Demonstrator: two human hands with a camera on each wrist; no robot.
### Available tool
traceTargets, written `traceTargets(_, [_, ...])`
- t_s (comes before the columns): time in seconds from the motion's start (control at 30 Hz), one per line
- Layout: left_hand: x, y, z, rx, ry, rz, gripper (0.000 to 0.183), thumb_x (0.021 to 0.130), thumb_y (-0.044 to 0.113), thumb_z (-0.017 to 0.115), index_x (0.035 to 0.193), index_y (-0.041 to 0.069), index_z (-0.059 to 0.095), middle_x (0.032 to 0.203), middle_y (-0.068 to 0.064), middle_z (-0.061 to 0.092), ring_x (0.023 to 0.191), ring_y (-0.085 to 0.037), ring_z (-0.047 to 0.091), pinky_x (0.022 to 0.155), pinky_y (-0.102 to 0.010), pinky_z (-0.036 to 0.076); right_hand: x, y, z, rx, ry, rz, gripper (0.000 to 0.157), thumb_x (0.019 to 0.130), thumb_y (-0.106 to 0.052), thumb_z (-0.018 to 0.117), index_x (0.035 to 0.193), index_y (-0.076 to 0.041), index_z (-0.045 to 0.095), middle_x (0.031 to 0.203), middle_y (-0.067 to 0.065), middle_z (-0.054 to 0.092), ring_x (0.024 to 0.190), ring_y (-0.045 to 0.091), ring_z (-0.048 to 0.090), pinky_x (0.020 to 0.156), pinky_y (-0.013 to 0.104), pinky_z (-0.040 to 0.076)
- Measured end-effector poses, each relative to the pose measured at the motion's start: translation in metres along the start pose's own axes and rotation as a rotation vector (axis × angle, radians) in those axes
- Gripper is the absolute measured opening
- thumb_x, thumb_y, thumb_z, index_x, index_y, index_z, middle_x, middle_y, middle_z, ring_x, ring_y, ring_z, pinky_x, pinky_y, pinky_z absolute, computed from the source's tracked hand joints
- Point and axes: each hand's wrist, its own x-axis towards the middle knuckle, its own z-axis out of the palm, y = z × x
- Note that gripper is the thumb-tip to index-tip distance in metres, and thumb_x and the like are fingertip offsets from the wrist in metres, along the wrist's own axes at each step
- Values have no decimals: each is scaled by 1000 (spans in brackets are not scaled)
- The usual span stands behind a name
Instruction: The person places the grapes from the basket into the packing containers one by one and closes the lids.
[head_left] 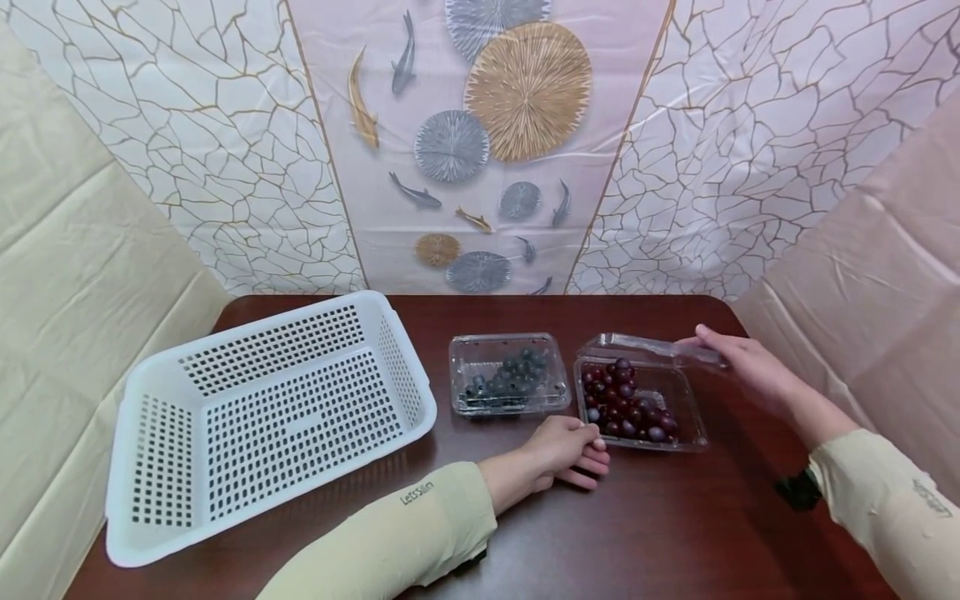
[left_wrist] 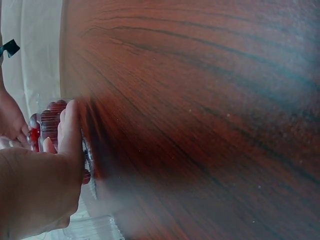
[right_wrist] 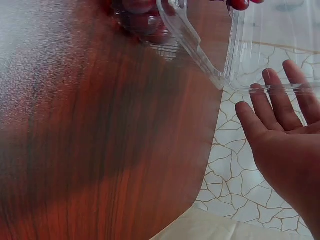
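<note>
A clear plastic clamshell box (head_left: 684, 398) of dark red grapes (head_left: 622, 404) stands at the right, its lid (head_left: 645, 348) raised. At the box's near left corner, my left hand (head_left: 562, 450) pinches the rim with thumb and finger, the other fingers extended in front. My right hand (head_left: 742, 362) is at the lid's right end. In the right wrist view its fingers (right_wrist: 267, 102) are straight and overlap the lid's edge, seen through the clear plastic. A second, closed clamshell box (head_left: 468, 350), left of the first, holds dark round fruit (head_left: 517, 375).
A large white perforated basket (head_left: 420, 400) fills the left side of the dark wooden table (head_left: 570, 542). Patterned cloth (head_left: 270, 167) hangs behind the table, with plain beige cloth (head_left: 60, 250) along the sides.
</note>
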Motion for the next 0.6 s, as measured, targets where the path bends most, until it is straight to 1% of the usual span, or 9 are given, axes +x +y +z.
traceTargets(0.03, [0, 0, 0, -4, -2, -2, 26, 109, 13, 55, 93, -2, 70, 98, -25, 78, 95, -39, 80, 73, -47, 68, -3, 0, 1, -77, 22, 5, 47, 117, -41, 40, 129, -17, 78, 120, -20, 75, 113, -8, 65, 91, 13, 52])
traceTargets(0.1, [0, -1, -1, -9, -8, -6, 27, 109, 13, 55, 93, -2, 69, 98, -25, 78, 96, -39, 80, 73, -47, 68, -7, 1, 5, -209, 58, 0, 46, 116, -39, 46, 138, -8, 72, 121, -25, 72, 110, -9, 63, 87, 15, 53])
traceTargets(0.17, [0, -2, -1, -12, -14, -7, 27, 109, 13, 55, 94, -2, 69, 100, -26, 78, 97, -39, 79, 74, -47, 68, -12, 2, 8, -297, 82, -13, 46, 114, -35, 53, 143, -3, 67, 127, -24, 70, 110, -12, 60, 84, 17, 53])
traceTargets(0.2, [0, -1, -1, -13, -17, -7, 27, 110, 14, 54, 95, -3, 70, 101, -26, 78, 97, -39, 79, 74, -47, 68, -14, 2, 10, -322, 90, -17, 45, 113, -34, 55, 144, -3, 67, 130, -20, 71, 110, -13, 59, 83, 16, 52])
traceTargets(0.27, [0, -1, -2, -11, -21, -8, 27, 110, 15, 54, 97, -3, 70, 102, -27, 78, 97, -39, 79, 74, -47, 68, -17, 3, 14, -368, 110, -32, 43, 111, -32, 61, 143, -4, 67, 136, -5, 72, 109, -14, 58, 83, 15, 52])
traceTargets(0.37, [0, -1, -3, -9, -26, -9, 27, 110, 16, 54, 99, -4, 70, 103, -27, 78, 98, -39, 79, 75, -47, 68, -22, 4, 21, -479, 142, -61, 43, 108, -34, 67, 143, -9, 69, 146, 13, 66, 118, -20, 48, 88, 6, 42])
traceTargets(0.43, [0, -1, -3, -10, -30, -12, 28, 111, 17, 54, 100, -4, 70, 105, -28, 77, 99, -40, 79, 76, -47, 68, -25, 5, 26, -536, 158, -72, 44, 105, -36, 70, 143, -12, 70, 150, 18, 62, 126, -15, 48, 90, 2, 36])
traceTargets(0.47, [0, -1, -3, -13, -30, -14, 28, 111, 17, 54, 101, -4, 70, 105, -28, 77, 99, -40, 79, 76, -48, 68, -27, 5, 28, -556, 161, -77, 45, 104, -37, 72, 143, -13, 70, 152, 18, 61, 131, -8, 49, 91, 1, 35])
traceTargets(0.6, [0, -2, -3, -22, -29, -21, 30, 110, 19, 53, 105, -6, 71, 107, -28, 77, 101, -41, 78, 78, -50, 68, -31, 8, 36, -597, 175, -93, 48, 100, -38, 78, 141, -17, 70, 154, 17, 59, 144, 26, 51, 94, 3, 33])
